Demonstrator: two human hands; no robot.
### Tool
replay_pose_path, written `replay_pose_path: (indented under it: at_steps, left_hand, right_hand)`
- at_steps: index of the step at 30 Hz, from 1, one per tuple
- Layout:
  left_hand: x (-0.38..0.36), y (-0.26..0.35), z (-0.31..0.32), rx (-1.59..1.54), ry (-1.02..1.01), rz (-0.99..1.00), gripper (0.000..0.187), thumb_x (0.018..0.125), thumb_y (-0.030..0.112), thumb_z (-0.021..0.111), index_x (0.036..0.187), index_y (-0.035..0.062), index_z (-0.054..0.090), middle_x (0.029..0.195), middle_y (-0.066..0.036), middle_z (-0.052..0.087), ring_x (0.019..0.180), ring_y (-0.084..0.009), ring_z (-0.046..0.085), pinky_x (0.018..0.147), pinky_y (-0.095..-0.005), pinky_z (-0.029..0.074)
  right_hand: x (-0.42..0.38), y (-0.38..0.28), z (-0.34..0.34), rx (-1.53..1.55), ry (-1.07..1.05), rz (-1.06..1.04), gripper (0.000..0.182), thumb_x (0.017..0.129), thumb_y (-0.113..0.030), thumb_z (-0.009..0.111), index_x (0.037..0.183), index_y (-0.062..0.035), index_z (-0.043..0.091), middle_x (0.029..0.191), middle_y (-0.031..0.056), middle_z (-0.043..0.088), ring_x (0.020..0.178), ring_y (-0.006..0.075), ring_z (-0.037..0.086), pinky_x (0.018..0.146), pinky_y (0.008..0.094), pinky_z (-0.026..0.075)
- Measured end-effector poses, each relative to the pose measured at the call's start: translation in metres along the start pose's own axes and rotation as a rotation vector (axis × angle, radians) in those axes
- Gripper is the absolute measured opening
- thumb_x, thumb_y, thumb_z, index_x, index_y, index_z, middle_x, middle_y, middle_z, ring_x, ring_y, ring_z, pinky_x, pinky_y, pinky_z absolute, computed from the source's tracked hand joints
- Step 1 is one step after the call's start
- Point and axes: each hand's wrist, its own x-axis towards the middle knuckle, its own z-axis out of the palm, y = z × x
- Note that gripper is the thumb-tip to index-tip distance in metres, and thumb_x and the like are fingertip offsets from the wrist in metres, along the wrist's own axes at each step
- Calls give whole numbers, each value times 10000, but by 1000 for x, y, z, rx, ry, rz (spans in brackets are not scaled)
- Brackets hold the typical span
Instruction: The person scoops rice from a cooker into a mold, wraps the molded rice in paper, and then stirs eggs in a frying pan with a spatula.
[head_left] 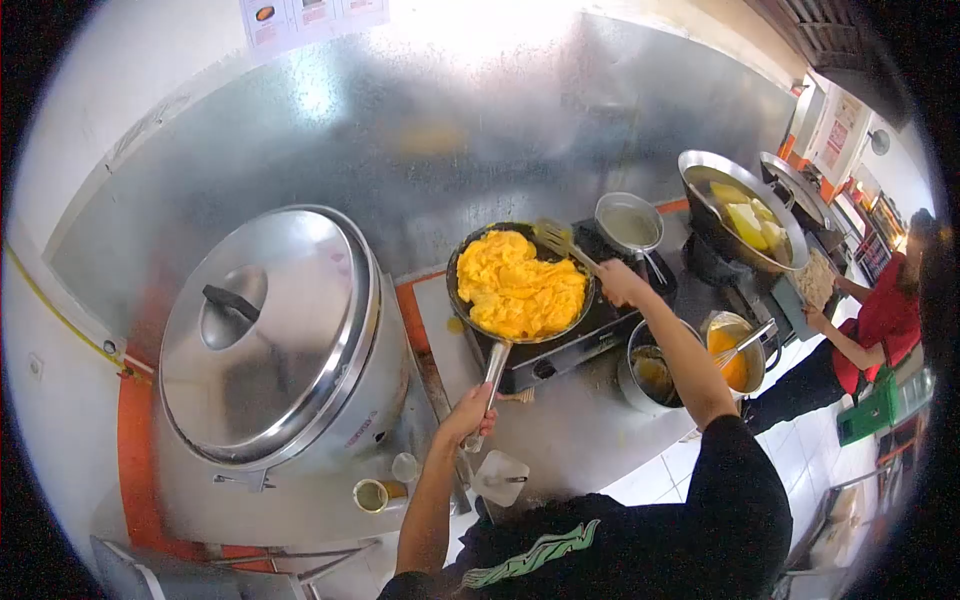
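My left hand (468, 415) is closed around the metal handle (496, 368) of a black frying pan (454, 297). A thick heap of yellow scrambled eggs (525, 288) fills most of the pan, which sits over a portable stove (570, 362). In my right hand (624, 284) is a slotted turner (556, 238), its head at the pan's upper right rim beside the eggs. Below my left hand stands a white plastic tub (500, 478). Under my right forearm is a steel pot (632, 385) with dark contents.
A big lidded steel cooker (265, 330) takes up the left. To the right are a container of beaten egg (735, 362) with a whisk, a small saucepan (630, 225) and a wok (700, 190) holding yellow pieces in liquid. A co-worker in a red shirt (885, 325) holds a tray.
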Motion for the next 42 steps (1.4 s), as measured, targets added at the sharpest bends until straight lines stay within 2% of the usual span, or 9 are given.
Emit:
replay_pose_path:
  at_steps: [2, 8, 11, 13, 15, 24, 33, 35, 42]
  left_hand:
    - [3, -3, -3, 42, 24, 0, 385, 939, 447, 344, 994, 75, 427, 585, -2, 396, 409, -97, 358, 356, -250, 329]
    - [3, -3, -7, -138, -18, -82, 383, 936, 449, 353, 997, 79, 427, 587, 0, 390, 414, -87, 351, 352, -243, 324]
    - [3, -2, -5, -148, -43, -95, 379, 934, 450, 359, 989, 81, 423, 584, 5, 381, 416, -80, 340, 353, -239, 319]
    - [4, -2, -6, -150, -72, -76, 372, 932, 449, 368, 984, 85, 419, 583, 10, 372, 415, -74, 328, 350, -237, 312]
    - [5, -6, -9, -152, -98, -40, 369, 931, 448, 370, 986, 87, 419, 583, 11, 371, 411, -72, 324, 348, -237, 313]
    - [6, -9, -12, -140, -94, 12, 363, 936, 427, 367, 948, 68, 422, 590, 11, 379, 408, -68, 339, 348, -239, 335]
    - [3, -11, -1, -227, -87, 1, 357, 939, 419, 364, 955, 65, 409, 591, -6, 384, 410, -79, 348, 354, -239, 331]
    - [5, -17, 5, -252, -74, -1, 357, 939, 422, 363, 959, 68, 406, 591, -5, 382, 409, -78, 345, 353, -241, 328]
    - [0, -22, 29, -348, -30, -46, 337, 943, 426, 346, 953, 91, 387, 587, 2, 376, 404, -77, 329, 359, -245, 321]
  right_hand:
    - [33, 6, 1, -289, 105, -447, 246, 885, -187, 426, 799, 25, 518, 556, 89, 490, 429, 265, 514, 416, 386, 451]
    - [34, -107, -16, -196, -82, 56, 269, 892, -188, 393, 1007, -28, 576, 689, 178, 592, 539, 311, 601, 516, 398, 489]
    - [32, -76, -11, -450, 89, -474, 268, 885, -198, 422, 1062, -45, 551, 757, 185, 616, 668, 325, 624, 600, 416, 493]
    - [-5, -135, -26, -701, -141, -167, 312, 862, -193, 458, 1137, -56, 508, 816, 202, 622, 780, 349, 619, 686, 433, 490]
    - [-45, -162, -16, -792, -11, -66, 339, 848, -168, 459, 1163, -48, 487, 790, 193, 627, 744, 322, 633, 655, 415, 509]
    - [-63, -177, 75, -898, 88, -78, 384, 833, -137, 440, 1184, 17, 472, 712, 123, 648, 643, 256, 654, 524, 384, 519]
    - [-89, -235, -63, -600, -52, 17, 360, 806, -137, 531, 1159, -72, 550, 955, 227, 600, 932, 358, 563, 831, 438, 430]
    - [-132, -237, -79, -731, 33, -177, 355, 798, -110, 540, 1152, -99, 561, 922, 207, 612, 847, 357, 583, 776, 441, 447]
    - [-191, -212, -28, -748, -117, 110, 372, 793, -79, 541, 1164, -94, 534, 744, 202, 603, 718, 383, 582, 626, 472, 453]
